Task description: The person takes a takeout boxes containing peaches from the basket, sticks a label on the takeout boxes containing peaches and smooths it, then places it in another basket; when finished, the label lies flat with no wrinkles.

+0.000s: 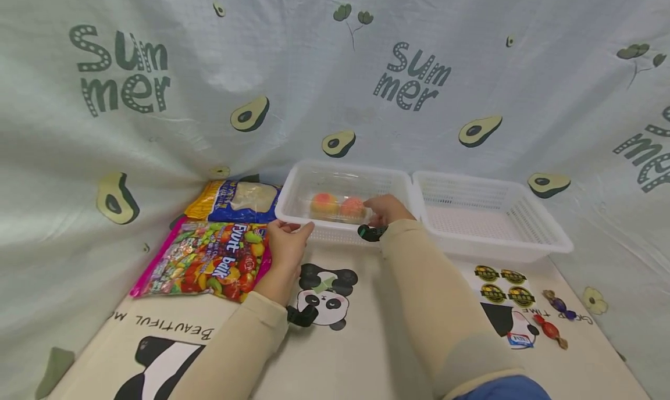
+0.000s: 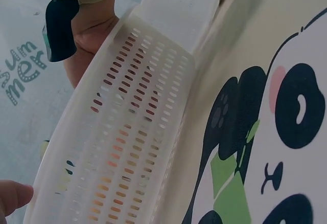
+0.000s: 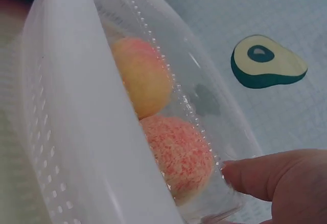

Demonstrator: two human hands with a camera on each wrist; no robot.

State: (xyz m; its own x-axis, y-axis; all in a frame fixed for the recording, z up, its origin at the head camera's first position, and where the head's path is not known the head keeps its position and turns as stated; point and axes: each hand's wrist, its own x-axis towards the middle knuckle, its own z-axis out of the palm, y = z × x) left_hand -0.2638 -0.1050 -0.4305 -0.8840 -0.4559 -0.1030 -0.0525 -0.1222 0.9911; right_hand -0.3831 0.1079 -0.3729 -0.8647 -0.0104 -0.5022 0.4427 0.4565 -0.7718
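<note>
In the head view, the left white plastic basket (image 1: 345, 232) holds a clear plastic container (image 1: 335, 185). Two peach-like fruits lie inside it: a smoother yellow-pink one (image 3: 143, 75) and a speckled pink one (image 3: 179, 157). My right hand (image 1: 389, 208) reaches into the basket and grips the container's right end, its thumb (image 3: 250, 175) on the clear wall; the other fingers are mostly hidden. At the basket's front left corner, my left hand (image 1: 287, 249) holds the rim. Only the left thumb tip (image 2: 15, 196) shows in the left wrist view.
A second white basket (image 1: 492, 246) stands against the first on the right. Left of them lie a fruit candy bag (image 1: 209, 257) and a blue-yellow packet (image 1: 243, 199). Wrapped candies (image 1: 549, 329) and round stickers (image 1: 502, 285) lie at right. A printed curtain (image 1: 293, 68) hangs behind.
</note>
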